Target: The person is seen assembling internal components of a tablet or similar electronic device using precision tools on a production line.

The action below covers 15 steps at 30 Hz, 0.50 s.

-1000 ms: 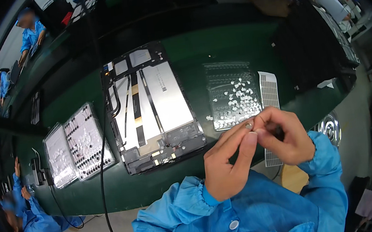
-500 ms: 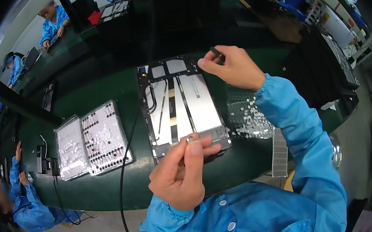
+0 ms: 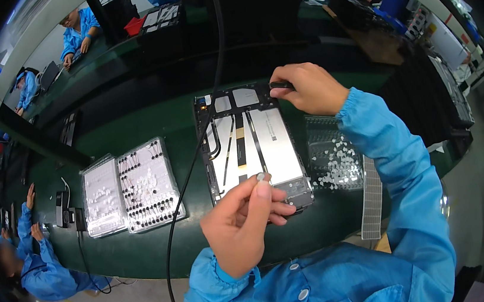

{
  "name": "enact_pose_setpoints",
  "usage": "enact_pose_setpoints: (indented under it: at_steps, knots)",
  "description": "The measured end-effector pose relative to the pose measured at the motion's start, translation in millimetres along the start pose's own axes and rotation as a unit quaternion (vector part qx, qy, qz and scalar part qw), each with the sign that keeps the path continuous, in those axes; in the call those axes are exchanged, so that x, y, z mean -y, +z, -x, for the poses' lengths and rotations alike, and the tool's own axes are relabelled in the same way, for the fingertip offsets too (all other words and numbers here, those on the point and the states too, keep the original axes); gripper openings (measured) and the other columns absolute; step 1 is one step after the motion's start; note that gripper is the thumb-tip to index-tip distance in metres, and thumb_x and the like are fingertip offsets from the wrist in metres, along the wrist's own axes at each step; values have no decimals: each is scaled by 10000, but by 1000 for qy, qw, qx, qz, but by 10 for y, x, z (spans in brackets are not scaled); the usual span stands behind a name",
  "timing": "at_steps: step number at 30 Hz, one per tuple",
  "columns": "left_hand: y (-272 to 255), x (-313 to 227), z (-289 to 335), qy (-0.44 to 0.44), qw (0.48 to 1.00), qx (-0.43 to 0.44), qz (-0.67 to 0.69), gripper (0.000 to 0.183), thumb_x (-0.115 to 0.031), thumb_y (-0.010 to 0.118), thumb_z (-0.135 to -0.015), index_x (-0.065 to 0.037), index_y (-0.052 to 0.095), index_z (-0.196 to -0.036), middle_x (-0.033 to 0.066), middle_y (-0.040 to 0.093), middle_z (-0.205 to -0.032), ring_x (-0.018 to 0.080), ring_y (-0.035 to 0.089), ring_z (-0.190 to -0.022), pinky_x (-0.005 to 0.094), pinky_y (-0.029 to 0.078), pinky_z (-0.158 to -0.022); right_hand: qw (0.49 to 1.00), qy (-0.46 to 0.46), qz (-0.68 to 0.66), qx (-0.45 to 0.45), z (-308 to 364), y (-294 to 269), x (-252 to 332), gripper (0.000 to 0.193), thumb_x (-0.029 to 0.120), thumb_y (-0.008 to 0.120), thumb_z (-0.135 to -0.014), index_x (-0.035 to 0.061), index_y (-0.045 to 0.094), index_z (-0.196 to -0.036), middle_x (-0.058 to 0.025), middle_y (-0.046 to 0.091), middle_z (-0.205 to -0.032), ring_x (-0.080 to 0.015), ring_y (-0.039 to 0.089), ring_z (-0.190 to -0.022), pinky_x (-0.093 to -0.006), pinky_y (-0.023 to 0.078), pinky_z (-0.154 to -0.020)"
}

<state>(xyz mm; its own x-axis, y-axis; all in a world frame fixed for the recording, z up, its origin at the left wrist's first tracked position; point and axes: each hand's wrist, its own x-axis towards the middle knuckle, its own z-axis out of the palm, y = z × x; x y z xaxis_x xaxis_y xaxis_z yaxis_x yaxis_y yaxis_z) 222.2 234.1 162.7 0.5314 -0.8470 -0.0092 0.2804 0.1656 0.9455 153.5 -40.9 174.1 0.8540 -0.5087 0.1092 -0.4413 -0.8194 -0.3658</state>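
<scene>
An opened tablet (image 3: 279,141) lies in front of me, its silver battery area and black upper frame exposed. My left hand (image 3: 241,222) is closed over its near edge, pinching a small round whitish piece (image 3: 261,177) between thumb and index finger. By the tablet's far right corner, my right hand (image 3: 309,88) is closed around a short black tool (image 3: 281,85); its exact kind is unclear, and fingers cover part of it. Whether the tool touches the tablet, I cannot tell.
Clear trays (image 3: 101,191) at left hold small wired parts and white bits. More white bits lie on a clear tray (image 3: 339,167) at right, beside a gridded strip (image 3: 371,199). A black cable (image 3: 189,181) hangs across my view. Dark stacks (image 3: 403,97) stand at right; co-workers sit around.
My view has shifted, so the bench appears farther right and lower. The black tool has gone from slanted to nearly level near the tablet's corner. The left hand keeps its pinch.
</scene>
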Motion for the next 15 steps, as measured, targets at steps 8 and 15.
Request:
enact_pose_setpoints:
  at_steps: [8, 15]
  knots:
    - [63, 7, -125, -41, 998, 36, 17, 275, -76, 571, -1020, 109, 622, -1218, 165, 711, -976, 196, 730, -774, 254, 569, -589, 931, -304, -128, -154, 954, -107, 681, 180, 51, 772, -810, 22, 727, -982, -98, 700, -905, -222, 708, -693, -296, 578, -573]
    - [209, 120, -54, 7, 994, 51, -95, 246, -30, 578, -996, 88, 646, -1202, 136, 728, -934, 165, 732, -768, 253, 578, -601, 925, -321, -40, -200, 1172, -55, 617, 227, 26, 769, -795, -6, 712, -1012, -120, 702, -909, -214, 707, -624, -289, 576, -504]
